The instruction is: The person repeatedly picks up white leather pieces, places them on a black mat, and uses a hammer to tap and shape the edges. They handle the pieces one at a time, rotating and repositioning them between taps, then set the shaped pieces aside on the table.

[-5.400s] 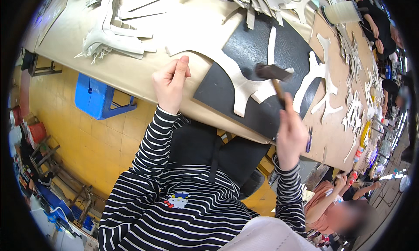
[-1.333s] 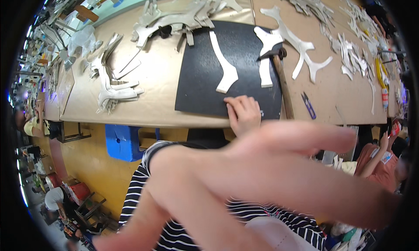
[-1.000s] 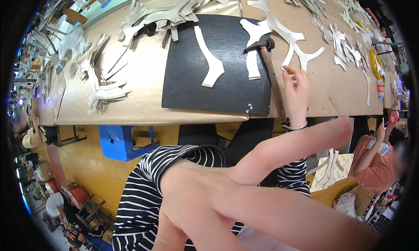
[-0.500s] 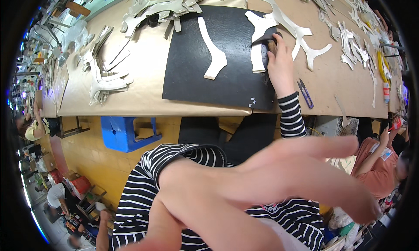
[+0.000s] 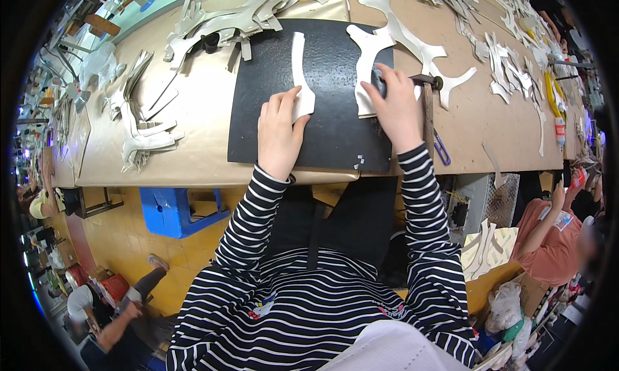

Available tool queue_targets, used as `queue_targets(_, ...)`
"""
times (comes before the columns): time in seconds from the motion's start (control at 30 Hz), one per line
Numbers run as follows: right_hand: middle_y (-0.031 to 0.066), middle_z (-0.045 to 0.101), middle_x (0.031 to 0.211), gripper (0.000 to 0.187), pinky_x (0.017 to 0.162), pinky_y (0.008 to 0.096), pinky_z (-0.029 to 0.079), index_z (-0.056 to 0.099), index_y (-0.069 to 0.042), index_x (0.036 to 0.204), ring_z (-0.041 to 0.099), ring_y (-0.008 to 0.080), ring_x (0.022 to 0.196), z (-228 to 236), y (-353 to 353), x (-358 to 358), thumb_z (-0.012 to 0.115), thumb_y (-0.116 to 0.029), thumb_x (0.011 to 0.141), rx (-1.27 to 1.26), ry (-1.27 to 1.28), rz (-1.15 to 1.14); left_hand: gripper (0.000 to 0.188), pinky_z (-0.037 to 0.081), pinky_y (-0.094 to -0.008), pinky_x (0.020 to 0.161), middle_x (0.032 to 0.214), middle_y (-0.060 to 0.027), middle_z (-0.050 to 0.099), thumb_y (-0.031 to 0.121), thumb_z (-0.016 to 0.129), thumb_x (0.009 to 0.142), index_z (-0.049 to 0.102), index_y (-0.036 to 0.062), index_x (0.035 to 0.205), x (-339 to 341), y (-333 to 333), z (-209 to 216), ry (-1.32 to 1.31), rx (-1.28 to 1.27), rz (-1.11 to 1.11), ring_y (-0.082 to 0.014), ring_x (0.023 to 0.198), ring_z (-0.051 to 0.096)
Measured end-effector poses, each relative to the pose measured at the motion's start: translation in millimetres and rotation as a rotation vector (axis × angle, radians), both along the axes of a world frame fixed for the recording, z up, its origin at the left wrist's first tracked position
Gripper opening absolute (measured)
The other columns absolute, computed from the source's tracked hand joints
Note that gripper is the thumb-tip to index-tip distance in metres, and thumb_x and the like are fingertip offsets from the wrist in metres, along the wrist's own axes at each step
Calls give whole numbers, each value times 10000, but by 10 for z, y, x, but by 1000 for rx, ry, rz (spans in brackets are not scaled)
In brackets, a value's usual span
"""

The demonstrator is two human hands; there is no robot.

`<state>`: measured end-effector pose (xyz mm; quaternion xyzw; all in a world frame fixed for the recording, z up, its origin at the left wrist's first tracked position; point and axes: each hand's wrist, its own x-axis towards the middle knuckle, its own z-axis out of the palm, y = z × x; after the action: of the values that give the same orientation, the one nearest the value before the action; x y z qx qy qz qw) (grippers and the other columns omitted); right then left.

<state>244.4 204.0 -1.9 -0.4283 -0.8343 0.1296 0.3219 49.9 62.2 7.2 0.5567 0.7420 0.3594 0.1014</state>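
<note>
A black mat (image 5: 329, 129) lies on the brown worktable (image 5: 206, 145). On the mat are a curved white strip (image 5: 298, 61) and a forked white cut-out (image 5: 362, 58). My left hand (image 5: 278, 129) lies flat on the mat, its fingertips on the strip's lower end. My right hand (image 5: 394, 106) rests on the forked cut-out, with its fingers curled over a small dark object (image 5: 379, 87) that I cannot identify. A hammer (image 5: 428, 106) lies just right of that hand at the mat's edge, apart from it.
Blue-handled snips (image 5: 442, 153) lie by the hammer's handle. Piles of white cut-outs sit at the back left (image 5: 219, 22), far left (image 5: 138, 122) and right (image 5: 509, 68). A blue stool (image 5: 174, 210) stands under the table. A person in orange (image 5: 551, 232) sits to the right.
My left arm, raised and blurred close to the camera before, has come down onto the strip. My right hand has moved from the hammer's head to the forked cut-out, and the hammer now lies further right.
</note>
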Motion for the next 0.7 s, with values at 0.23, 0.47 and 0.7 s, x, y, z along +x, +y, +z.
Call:
queue_targets(0.23, 180, 664, 992, 714, 786, 323, 521, 472, -4, 1440, 638, 253, 811, 227, -109, -385, 779, -19, 795, -487, 46, -116, 480, 466, -404, 941, 1167, -103, 638, -46, 714, 789, 628, 60, 1249, -375, -299, 67, -41, -24, -97, -320, 1068, 572)
queue_targets(0.47, 34, 671, 1006, 674, 815, 229, 496, 393, 14, 1505, 594, 68, 843, 486, -630, -186, 712, -5, 912, -984, 870, -28, 392, 466, -393, 914, 1021, -118, 604, 16, 724, 803, 633, 25, 1185, -577, -465, 120, -170, -104, -67, -309, 995, 564)
queue_targets(0.7, -48, 670, 919, 217, 646, 179, 387, 673, -35, 1166, 522, 0, 744, 493, -742, -73, 674, -158, 987, -1012, 826, 50, 194, 472, -387, 824, 907, -124, 604, 88, 700, 877, 628, -6, 1031, -488, -531, 133, -132, -153, -41, -313, 894, 572)
